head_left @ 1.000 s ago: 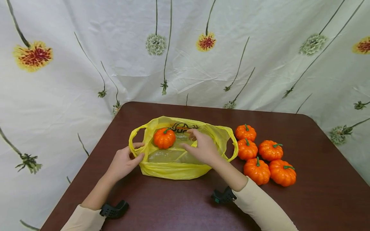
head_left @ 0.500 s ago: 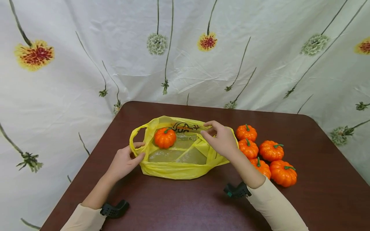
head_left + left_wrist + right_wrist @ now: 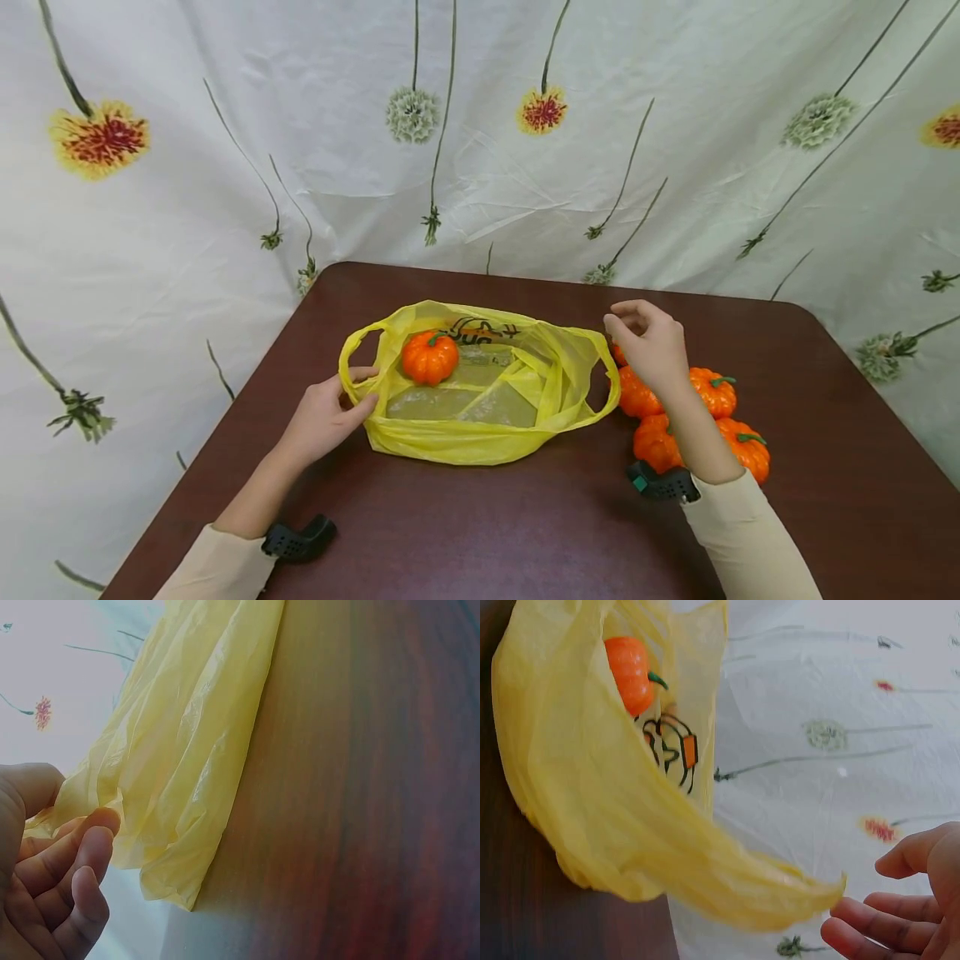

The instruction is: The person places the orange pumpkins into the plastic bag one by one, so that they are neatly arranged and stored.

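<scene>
A yellow plastic bag [image 3: 465,442] lies spread with its mouth upward, one small orange pumpkin [image 3: 430,360] inside at its left. My left hand [image 3: 326,417] pinches the bag's left handle between thumb and fingers; the left wrist view shows the bunched plastic in its grip. Holding nothing, my right hand [image 3: 652,346] hovers with loosely bent fingers above a group of pumpkins [image 3: 714,392] right of the bag. It partly hides several of them. In the right wrist view its fingers [image 3: 885,922] appear near the bag's right handle.
A dark reddish-brown table [image 3: 480,533] carries everything. Behind and to the left hangs a white cloth [image 3: 337,125] printed with flowers. Black straps with camera mounts [image 3: 300,540] sit at both wrists.
My right hand has moved right, from over the bag's inside, past its right handle, to above the pumpkins. The left hand keeps its place at the left handle.
</scene>
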`<move>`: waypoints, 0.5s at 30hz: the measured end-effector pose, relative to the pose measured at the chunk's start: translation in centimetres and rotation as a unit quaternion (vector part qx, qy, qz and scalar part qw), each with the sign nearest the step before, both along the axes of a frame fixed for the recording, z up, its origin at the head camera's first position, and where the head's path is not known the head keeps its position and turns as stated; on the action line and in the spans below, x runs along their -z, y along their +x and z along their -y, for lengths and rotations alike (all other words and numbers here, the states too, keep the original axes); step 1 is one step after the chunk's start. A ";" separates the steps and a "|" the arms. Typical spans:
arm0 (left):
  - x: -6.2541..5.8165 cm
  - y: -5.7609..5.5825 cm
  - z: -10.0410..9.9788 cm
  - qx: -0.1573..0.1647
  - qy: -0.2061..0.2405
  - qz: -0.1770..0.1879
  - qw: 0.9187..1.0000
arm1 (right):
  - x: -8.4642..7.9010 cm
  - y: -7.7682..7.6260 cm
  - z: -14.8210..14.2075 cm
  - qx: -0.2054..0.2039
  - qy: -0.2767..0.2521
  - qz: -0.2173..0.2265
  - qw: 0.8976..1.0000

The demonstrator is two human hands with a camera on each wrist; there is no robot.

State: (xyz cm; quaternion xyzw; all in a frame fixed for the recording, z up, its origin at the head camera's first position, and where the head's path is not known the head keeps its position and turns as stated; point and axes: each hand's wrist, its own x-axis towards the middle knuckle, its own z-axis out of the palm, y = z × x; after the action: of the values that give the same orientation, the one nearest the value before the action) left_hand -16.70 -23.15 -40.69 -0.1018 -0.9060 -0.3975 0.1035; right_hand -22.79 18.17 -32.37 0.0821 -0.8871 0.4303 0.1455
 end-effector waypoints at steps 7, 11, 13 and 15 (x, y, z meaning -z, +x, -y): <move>0.1 0.0 0.0 0.002 0.002 0.003 1.000 | 0.6 -1.1 -2.1 0.022 -0.007 0.024 0.999; 0.0 0.0 0.0 0.001 0.003 0.005 1.000 | 0.4 -1.7 -3.1 0.027 -0.006 0.070 0.997; 0.0 0.0 0.0 0.001 0.002 0.005 1.000 | 0.3 -2.0 -3.6 0.033 -0.007 0.101 0.994; 0.0 0.0 -0.1 0.001 0.002 0.005 1.000 | 0.3 -2.4 -4.1 0.041 -0.008 0.132 0.990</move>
State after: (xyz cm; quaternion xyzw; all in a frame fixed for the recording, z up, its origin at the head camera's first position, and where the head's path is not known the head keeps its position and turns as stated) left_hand -16.67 -23.10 -40.70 -0.1002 -0.9055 -0.4004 0.0985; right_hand -25.22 22.24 -32.69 -0.0126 -0.8976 0.4383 0.0455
